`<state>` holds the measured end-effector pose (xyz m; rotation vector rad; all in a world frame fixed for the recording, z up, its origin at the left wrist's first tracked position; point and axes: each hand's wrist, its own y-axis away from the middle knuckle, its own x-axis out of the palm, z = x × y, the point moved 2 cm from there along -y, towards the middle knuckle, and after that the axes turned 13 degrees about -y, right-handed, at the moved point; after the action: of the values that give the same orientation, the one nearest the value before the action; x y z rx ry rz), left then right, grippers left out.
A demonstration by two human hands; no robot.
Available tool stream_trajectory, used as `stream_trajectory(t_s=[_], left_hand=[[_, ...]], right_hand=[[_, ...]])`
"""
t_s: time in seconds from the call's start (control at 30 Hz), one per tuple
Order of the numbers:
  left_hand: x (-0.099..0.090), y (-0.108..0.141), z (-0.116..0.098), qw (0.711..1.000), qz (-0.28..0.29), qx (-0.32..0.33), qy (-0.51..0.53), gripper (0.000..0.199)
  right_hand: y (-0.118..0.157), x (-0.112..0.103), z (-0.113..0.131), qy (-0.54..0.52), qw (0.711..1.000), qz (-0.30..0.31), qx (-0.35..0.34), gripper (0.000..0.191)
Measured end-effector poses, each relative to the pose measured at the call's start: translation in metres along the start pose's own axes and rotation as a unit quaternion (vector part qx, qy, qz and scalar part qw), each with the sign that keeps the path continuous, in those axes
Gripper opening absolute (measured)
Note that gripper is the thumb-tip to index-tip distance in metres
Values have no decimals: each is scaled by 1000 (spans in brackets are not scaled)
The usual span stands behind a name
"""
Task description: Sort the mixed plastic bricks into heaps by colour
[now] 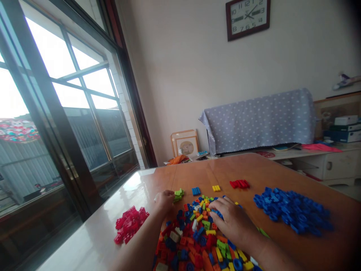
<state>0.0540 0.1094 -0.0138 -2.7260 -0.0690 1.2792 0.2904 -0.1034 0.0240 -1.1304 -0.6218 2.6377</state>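
My left hand (pixel 165 200) is closed at the small group of lime green bricks (pixel 178 194), its fingertips touching or beside them; what it pinches, if anything, is too small to make out. Over the upper right part of the mixed pile of coloured bricks (pixel 197 241) lies my right hand (pixel 229 216), fingers apart and bent down onto the pieces. Behind the pile sit small groups of blue bricks (pixel 196 191), yellow bricks (pixel 216 188) and red bricks (pixel 239 184).
A heap of pinkish-red bricks (pixel 131 224) rests on the wooden table (pixel 214 169) at the left, a large heap of blue pieces (pixel 291 210) at the right. Beyond are a cloth-covered object (pixel 259 122), a white cabinet (pixel 338 165) and leaning frames (pixel 185 143).
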Motion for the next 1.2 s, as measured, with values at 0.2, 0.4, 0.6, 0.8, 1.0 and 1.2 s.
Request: stream_trajectory(t_s=[0.2, 0.4, 0.6, 0.8, 1.0, 1.2], left_hand=[[0, 0, 8, 999, 11, 15, -28, 27], [-1, 2, 12, 995, 13, 42, -86, 45], [3, -1, 8, 991, 24, 50, -122, 34], [4, -4, 5, 993, 23, 38, -107, 35], [-10, 10, -5, 1000, 7, 26, -10, 37], [-47, 51, -29, 989, 24, 11, 146, 50]], right_hand=[[0, 0, -1, -9, 1000, -2, -2, 17], [1, 3, -1, -14, 1000, 6, 0, 16], [1, 2, 0, -12, 1000, -1, 1, 15], [0, 0, 0, -16, 1000, -2, 2, 15], [0, -4, -5, -18, 1000, -14, -10, 16], [-1, -9, -14, -18, 999, -35, -18, 19]])
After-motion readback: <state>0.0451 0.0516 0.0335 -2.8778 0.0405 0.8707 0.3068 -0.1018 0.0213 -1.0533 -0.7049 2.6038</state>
